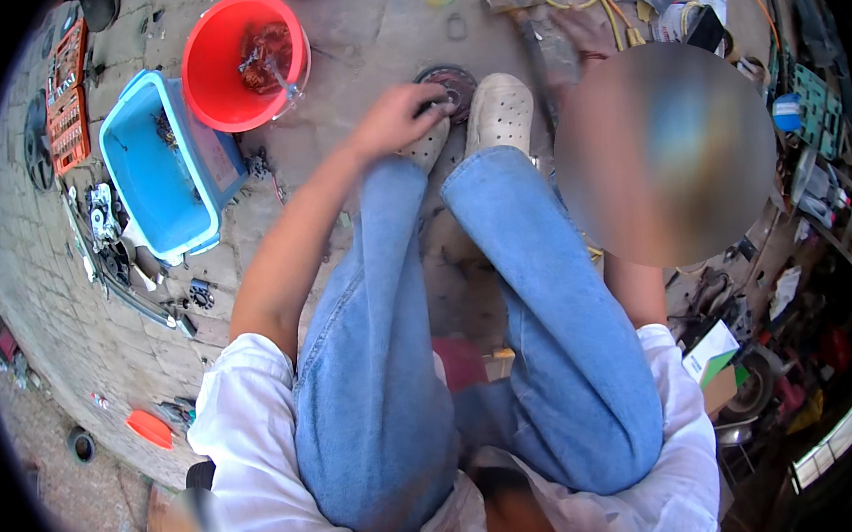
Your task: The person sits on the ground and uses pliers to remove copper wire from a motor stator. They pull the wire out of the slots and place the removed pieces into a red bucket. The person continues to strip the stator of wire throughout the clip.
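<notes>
Beside the toe of my left shoe point(427, 147), my left hand point(400, 118) reaches down with bent fingers. They are closed at the near edge of a dark round disc point(453, 80) lying on the ground; what they pinch is too small to make out. My right hand point(586, 35), smeared by motion, is closed at the handle of a hammer point(513, 0). The hammer's head points up and to the left, beyond my right shoe point(500, 112). A blurred round patch hides most of my right forearm.
To the left stand a red bucket point(205, 68) with something reddish-brown inside and a blue tub point(144, 178). An orange tool case point(67, 99) lies farther left. Yellow cable point(608, 2) and scraps lie at upper right. Cluttered parts and a green crate point(816, 107) line the right side.
</notes>
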{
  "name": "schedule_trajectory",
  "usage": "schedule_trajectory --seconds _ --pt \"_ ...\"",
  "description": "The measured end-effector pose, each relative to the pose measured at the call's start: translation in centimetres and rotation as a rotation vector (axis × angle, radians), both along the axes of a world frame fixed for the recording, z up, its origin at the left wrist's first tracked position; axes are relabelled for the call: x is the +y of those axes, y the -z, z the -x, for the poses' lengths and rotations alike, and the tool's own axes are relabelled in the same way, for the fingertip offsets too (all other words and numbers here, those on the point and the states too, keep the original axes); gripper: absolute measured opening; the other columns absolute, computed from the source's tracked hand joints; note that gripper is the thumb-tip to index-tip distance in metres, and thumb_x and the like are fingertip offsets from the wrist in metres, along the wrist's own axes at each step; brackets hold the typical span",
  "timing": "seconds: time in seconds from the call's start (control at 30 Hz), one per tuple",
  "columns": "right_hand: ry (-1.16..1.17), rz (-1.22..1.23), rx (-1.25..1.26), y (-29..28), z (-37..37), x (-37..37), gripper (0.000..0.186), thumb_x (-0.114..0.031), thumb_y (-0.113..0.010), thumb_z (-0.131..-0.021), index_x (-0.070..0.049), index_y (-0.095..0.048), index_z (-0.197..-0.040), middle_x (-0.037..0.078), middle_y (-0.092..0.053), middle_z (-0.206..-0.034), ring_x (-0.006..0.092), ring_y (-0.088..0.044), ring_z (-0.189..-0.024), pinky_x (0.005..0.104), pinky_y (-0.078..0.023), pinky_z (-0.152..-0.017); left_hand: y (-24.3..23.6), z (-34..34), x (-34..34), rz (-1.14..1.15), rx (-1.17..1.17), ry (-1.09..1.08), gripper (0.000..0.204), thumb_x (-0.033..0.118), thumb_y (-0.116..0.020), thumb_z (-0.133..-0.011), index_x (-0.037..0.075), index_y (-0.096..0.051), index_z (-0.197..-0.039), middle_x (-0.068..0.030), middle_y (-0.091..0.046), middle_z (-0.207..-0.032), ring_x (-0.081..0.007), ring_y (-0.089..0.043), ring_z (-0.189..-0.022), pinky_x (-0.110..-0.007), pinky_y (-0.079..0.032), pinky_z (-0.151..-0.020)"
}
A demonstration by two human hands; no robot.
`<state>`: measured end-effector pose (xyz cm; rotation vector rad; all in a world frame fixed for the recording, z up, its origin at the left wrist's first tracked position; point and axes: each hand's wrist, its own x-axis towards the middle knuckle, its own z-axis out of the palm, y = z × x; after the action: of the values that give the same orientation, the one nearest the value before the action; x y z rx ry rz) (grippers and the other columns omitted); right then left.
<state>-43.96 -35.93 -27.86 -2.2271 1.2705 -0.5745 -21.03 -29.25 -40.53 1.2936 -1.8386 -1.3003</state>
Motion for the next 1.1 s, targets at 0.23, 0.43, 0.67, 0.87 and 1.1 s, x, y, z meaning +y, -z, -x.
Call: schedule_trajectory --seconds 0.23,0.43,0.67,0.87,1.1 --pt "-0.245 -0.422 0.37 5.4 -2.0 3.8 0.039 -0.033 -0.064 -0.083 0.005 -0.062 -0.084 0.025 -0.062 -0.083 0.0392 -0.06 -0.08 0.0455 -0.048 -0.072 2.9 -5.4 -2.3 0.208 -0.573 0.233 0.022 0.015 -0.058 -0.078 0.006 -0.06 -0.098 -0.011 -0.06 -0.092 -0.0278 -0.055 -0.097 -0.04 -0.039 -0.091" --pt "-0.132 -1.111 0.221 5.0 -4.0 3.7 0.046 -0.04 -0.058 -0.089 0.004 -0.062 -0.079 0.009 -0.054 -0.062 0.021 -0.054 -0.06 0.0341 -0.043 -0.057 4.2 -3.5 -6.5 0.611 -0.629 0.257 0.024 0.014 -0.052 -0.079 0.007 -0.059 -0.101 -0.0075 -0.059 -0.105 -0.0253 -0.051 -0.11 -0.04 -0.037 -0.098" --pt "0.079 -1.833 -0.564 3.5 -0.7 4.2 0.044 -0.037 -0.047 -0.096 0.003 -0.061 -0.084 -0.009 -0.027 -0.052 0.0048 -0.029 -0.046 0.0236 -0.028 -0.042 1.2 2.5 -10.0 0.399 -0.675 0.54 0.029 0.016 -0.049 -0.083 0.008 -0.059 -0.109 -0.0099 -0.06 -0.109 -0.0268 -0.056 -0.105 -0.038 -0.044 -0.091" --pt "0.056 -1.792 -1.158 3.2 0.7 5.0 0.04 -0.036 -0.045 -0.096 -0.004 -0.05 -0.073 -0.01 -0.026 -0.045 0.0035 -0.029 -0.041 0.0225 -0.028 -0.039 5.8 4.6 -13.5 0.189 -0.13 0.231 0.036 0.025 -0.064 -0.081 0.005 -0.061 -0.11 -0.0154 -0.065 -0.099 -0.0339 -0.061 -0.091 -0.041 -0.048 -0.08" --pt "0.137 -1.418 -1.597 0.6 3.0 1.9 0.038 -0.037 -0.04 -0.099 -0.006 -0.052 -0.081 -0.011 -0.029 -0.049 0.0019 -0.028 -0.044 0.0218 -0.032 -0.05 6.4 3.5 -9.4 -0.125 -0.353 0.005 0.037 0.035 -0.07 -0.076 0.004 -0.068 -0.096 -0.0173 -0.066 -0.088 -0.0364 -0.062 -0.085 -0.042 -0.049 -0.076"
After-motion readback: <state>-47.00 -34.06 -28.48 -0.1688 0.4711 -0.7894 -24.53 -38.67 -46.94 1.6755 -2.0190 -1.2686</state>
